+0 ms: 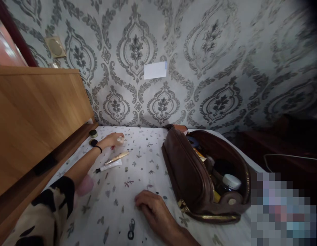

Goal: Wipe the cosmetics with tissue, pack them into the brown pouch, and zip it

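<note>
My left hand (113, 140), a dark band on its wrist, reaches over the patterned white sheet with its fingers closed on a small pale object (120, 139) of unclear kind. Nearer me lie a gold, pen-like tube (117, 158) and a white tube with a black cap (109, 166), side by side. My right hand (152, 208) rests on the sheet, fingers curled together, with nothing visible in them. To its right stands a brown leather toiletry bag (186, 167), unzipped, its lid folded back. Inside are a white-lidded jar (231, 182) and several other items, partly hidden.
Two small dark-lidded jars (93, 133) sit beyond my left wrist. A pink round thing (85, 185) is partly covered by my left forearm. A wooden cabinet (40, 109) borders the left side. The wallpapered wall (138, 95) closes off the back.
</note>
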Motion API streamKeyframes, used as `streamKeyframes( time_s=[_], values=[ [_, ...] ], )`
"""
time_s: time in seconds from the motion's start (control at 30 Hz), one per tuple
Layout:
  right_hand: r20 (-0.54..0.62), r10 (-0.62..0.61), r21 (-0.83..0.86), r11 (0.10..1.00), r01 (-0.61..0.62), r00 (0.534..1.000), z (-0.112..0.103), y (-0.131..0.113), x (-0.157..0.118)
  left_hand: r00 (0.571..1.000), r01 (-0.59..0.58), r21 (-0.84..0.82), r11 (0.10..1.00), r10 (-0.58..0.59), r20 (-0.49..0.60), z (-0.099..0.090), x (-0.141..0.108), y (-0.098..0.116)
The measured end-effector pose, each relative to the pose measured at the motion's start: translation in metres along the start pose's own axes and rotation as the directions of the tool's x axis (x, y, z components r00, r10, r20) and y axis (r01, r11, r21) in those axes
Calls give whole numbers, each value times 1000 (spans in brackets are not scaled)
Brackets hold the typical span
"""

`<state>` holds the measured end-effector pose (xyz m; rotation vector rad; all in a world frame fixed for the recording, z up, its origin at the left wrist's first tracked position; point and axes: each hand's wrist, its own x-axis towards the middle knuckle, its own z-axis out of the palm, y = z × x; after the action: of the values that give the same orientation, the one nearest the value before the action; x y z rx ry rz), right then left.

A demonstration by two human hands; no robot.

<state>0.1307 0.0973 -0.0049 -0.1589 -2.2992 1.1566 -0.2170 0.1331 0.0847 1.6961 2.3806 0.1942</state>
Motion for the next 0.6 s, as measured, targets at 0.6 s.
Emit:
streamKeyframes(
  time_s=[0.6],
  values=[
    [41,18,4,1000,-18,999,-4,-5,6,859,379,-88,921,-386,-337,-36,-56,-95]
  ],
)
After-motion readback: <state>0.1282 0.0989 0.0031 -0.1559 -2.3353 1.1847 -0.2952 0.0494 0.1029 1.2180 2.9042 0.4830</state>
